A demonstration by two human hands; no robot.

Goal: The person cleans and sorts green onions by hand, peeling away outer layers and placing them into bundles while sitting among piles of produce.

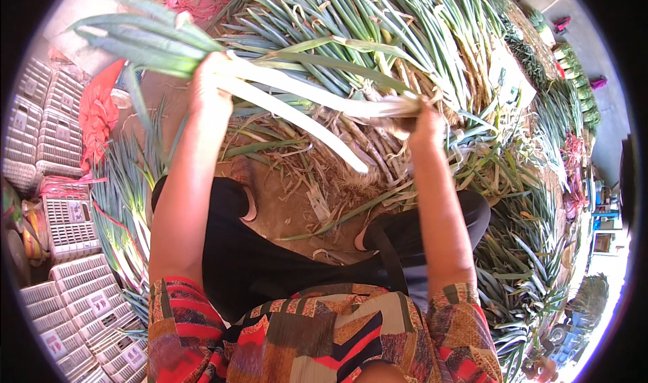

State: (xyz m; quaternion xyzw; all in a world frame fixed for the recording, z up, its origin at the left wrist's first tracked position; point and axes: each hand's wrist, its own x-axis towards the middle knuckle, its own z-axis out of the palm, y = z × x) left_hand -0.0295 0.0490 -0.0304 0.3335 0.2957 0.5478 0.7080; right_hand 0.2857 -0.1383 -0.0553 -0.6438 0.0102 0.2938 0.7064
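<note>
My left hand [212,79] is closed around long green onions [290,121], just where the white stalks meet the green leaves. Their leaves fan out to the far left. At least two white stalks reach right; one hangs with its end free above the pile. My right hand [426,125] is closed at the end of the other stalk, where a loose leaf [351,64] also runs to the fingers. Exactly what the right fingertips pinch is partly hidden. Under and beyond my hands lies a heap of unpeeled green onions [344,18], roots toward me.
Stacked white plastic crates [81,292] stand at the left, beside upright green onions [128,194] and a red cloth [101,113]. Stripped leaves [520,261] pile up at the right. Peelings [317,200] litter the floor between my legs. Bundled green onions [577,79] line the far right.
</note>
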